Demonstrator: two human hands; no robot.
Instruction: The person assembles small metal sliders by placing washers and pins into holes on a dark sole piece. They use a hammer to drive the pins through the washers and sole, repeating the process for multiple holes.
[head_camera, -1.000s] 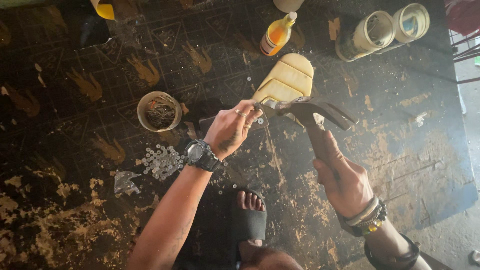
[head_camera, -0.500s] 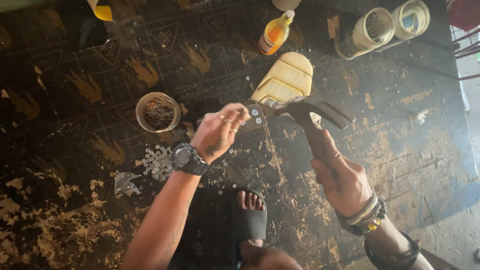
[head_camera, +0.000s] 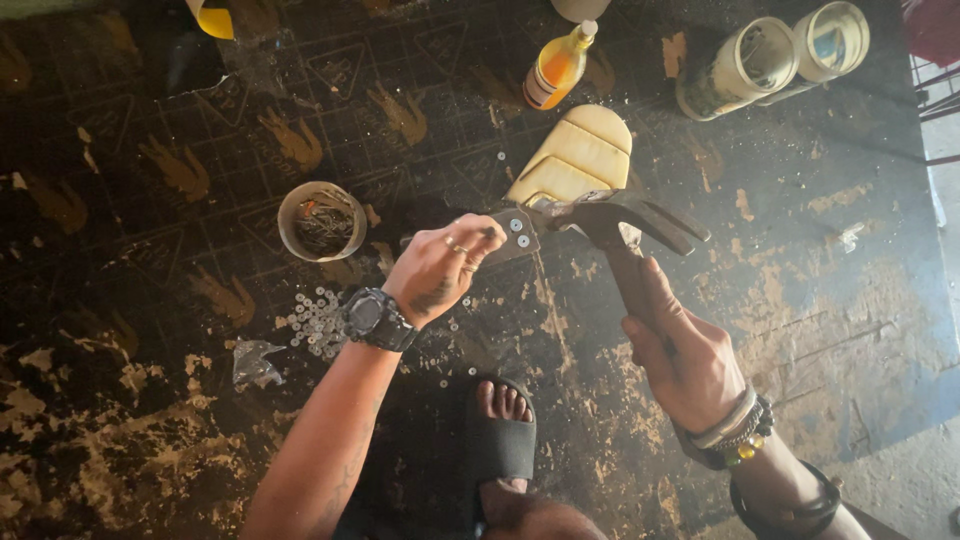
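The head view looks straight down on a dark, paint-scuffed floor (head_camera: 150, 430). The right hand (head_camera: 690, 360) is wrapped tight round the handle of a claw hammer (head_camera: 625, 225), its head resting over the near end of a pale tan shoe sole piece (head_camera: 578, 160) that lies flat on the floor, seemingly so that it sits right above the spot being worked. The left hand (head_camera: 440, 265), with a black wristwatch (head_camera: 375, 318) on its wrist, has its fingers pinched together at the edge of a small dark strip (head_camera: 515, 232) carrying pale round studs; whether something tiny sits between the fingertips cannot be told. That strip lies at the near end of the sole piece, just left of the hammer head, so the pinching hand appears to steady it there. Left of the hand stands a small round tub of nails (head_camera: 322, 220), and near the wrist lies a scatter of small silvery washers (head_camera: 318, 322), both placed close for easy picking. Farther off stand an orange bottle (head_camera: 557, 68) and two open tins (head_camera: 770, 58). A foot in a black slide sandal (head_camera: 498, 440) rests near the bottom edge, between the two arms.
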